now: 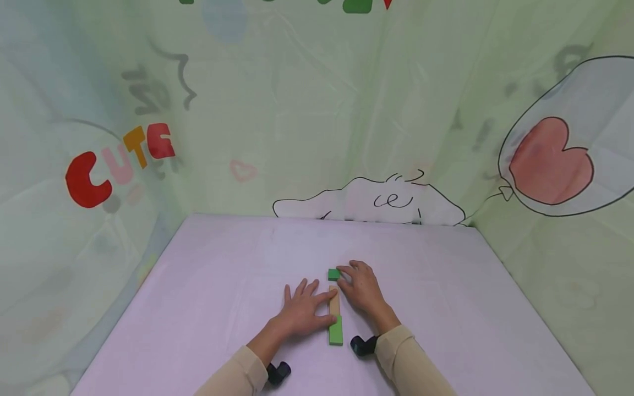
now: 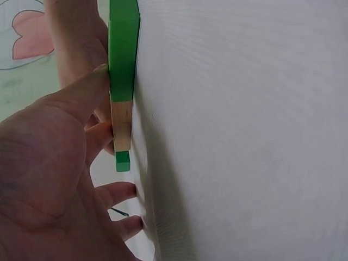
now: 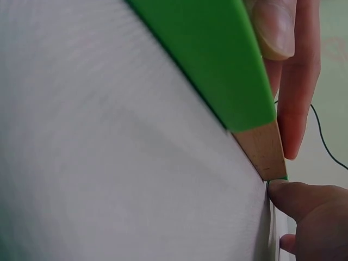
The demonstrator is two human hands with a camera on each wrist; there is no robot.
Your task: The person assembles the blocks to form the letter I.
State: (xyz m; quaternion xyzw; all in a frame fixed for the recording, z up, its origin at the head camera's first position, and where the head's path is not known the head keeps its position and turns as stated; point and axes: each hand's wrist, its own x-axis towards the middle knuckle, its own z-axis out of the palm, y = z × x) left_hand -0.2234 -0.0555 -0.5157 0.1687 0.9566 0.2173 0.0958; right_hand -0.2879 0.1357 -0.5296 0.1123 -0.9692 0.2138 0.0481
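A long green block [image 1: 335,331] lies flat, with a plain wooden block [image 1: 334,302] in line beyond its far end. Farther along the same line is a small green block [image 1: 334,274], a short gap from the wooden one in the head view. My left hand [image 1: 301,312] has its fingers spread; the thumb touches the long green block and the index finger rests on the wooden block [image 2: 122,125]. At the right side of the small green block, my right hand [image 1: 364,287] pinches it between thumb [image 3: 296,198] and index finger.
The blocks lie on a pale cloth-covered table [image 1: 238,258]. Printed curtains [image 1: 317,110] stand behind and at both sides. Black wrist cameras sit under the left [image 1: 278,373] and right [image 1: 364,346] forearms.
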